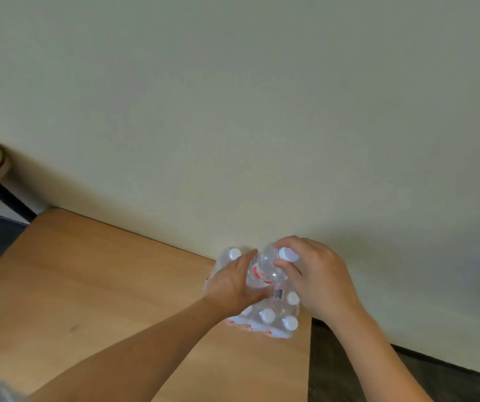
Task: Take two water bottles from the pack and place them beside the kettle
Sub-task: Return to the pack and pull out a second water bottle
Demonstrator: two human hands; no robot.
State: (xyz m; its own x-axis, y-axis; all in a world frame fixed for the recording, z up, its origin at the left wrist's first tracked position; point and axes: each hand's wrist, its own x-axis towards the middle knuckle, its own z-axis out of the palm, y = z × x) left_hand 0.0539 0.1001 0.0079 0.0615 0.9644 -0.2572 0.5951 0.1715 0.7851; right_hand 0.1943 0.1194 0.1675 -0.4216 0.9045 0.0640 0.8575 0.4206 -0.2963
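Pulling one water bottle (267,269) up out of the pack (264,314).

The bottle is half out, tilted, its long axis running from the barcode end low in the pack up to the white cap at upper right. The right hand (317,277) is closed round the neck just under the cap; the left hand (233,281) appears to press the lower body, though its fingers are partly hidden. The pack sits at the desk (102,285) corner by the wall; no kettle can be made out.
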